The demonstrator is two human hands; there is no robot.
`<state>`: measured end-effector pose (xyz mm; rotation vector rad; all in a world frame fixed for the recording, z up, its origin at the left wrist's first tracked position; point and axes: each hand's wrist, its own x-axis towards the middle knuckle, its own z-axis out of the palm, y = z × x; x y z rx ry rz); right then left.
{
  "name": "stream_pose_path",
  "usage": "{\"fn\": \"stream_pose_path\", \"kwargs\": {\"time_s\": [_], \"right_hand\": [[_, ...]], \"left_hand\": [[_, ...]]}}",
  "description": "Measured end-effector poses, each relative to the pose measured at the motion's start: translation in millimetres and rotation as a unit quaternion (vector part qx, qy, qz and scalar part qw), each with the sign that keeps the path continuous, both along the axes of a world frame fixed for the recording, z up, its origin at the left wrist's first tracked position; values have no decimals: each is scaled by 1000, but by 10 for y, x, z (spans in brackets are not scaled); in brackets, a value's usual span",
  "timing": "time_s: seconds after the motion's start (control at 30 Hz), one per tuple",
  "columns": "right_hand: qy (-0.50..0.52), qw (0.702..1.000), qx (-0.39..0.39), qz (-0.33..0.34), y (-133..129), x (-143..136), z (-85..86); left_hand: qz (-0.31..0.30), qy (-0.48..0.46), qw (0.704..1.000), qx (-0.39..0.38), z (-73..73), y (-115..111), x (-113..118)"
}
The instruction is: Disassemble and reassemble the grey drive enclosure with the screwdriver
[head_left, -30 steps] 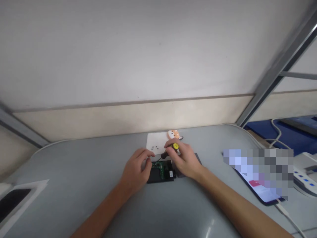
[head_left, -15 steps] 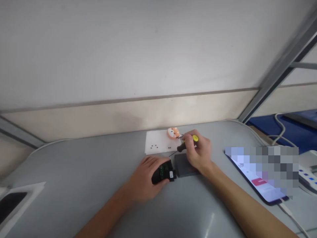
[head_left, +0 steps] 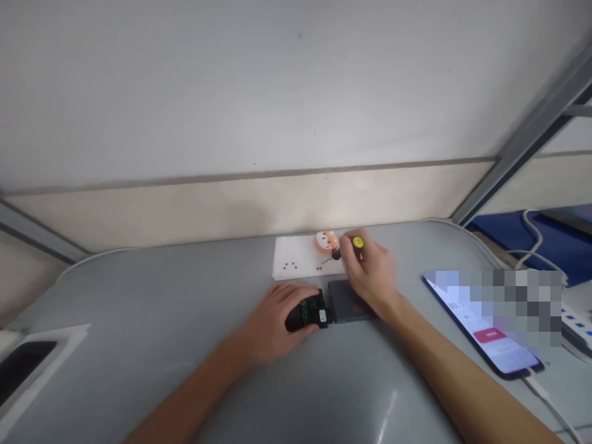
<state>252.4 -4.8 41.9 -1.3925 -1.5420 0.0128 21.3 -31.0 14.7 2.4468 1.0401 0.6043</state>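
Observation:
My left hand is closed around a small black electronic device whose green circuit board shows; it lies on the grey table. In my right hand is a screwdriver with a dark and yellow handle, its shaft pointing left over the white paper. Several tiny dark screws lie on that paper, and two more sit close to the screwdriver's tip. Beside the handle is a round orange and white animal-faced case. A flat dark grey block lies partly under my right wrist.
To the right a lit phone lies with a white cable plugged in. A power strip is at the far right edge. Another dark device rests on white paper at the left. A wall stands behind the table.
My right hand has lifted the screwdriver away from the black device, up over the paper towards the two screws. My left hand keeps its hold, and the view has shifted slightly.

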Motion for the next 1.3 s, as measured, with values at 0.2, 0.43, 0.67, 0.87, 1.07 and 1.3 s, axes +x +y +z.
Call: {"fn": "stream_pose_path", "kwargs": {"time_s": [0.2,0.43,0.67,0.87,1.07,1.3], "right_hand": [[7,999,-42,6,7,5,-10],[42,999,-7,-24,2,56,-23],[72,993,88,-5,-60,20,-12],[75,988,134,4,-82,4,-70],[98,978,178,42,-100,-22,-63],[138,972,176,64,-150,-105,-52]], "left_hand": [[-5,1,1000,14,1,-4,10],[-7,-8,1000,21,-10,-6,18],[3,-22,1000,6,-40,26,3],[40,-45,998,-29,6,24,25],[64,-34,997,-37,6,20,27],[77,-74,994,26,-16,20,8]]}}
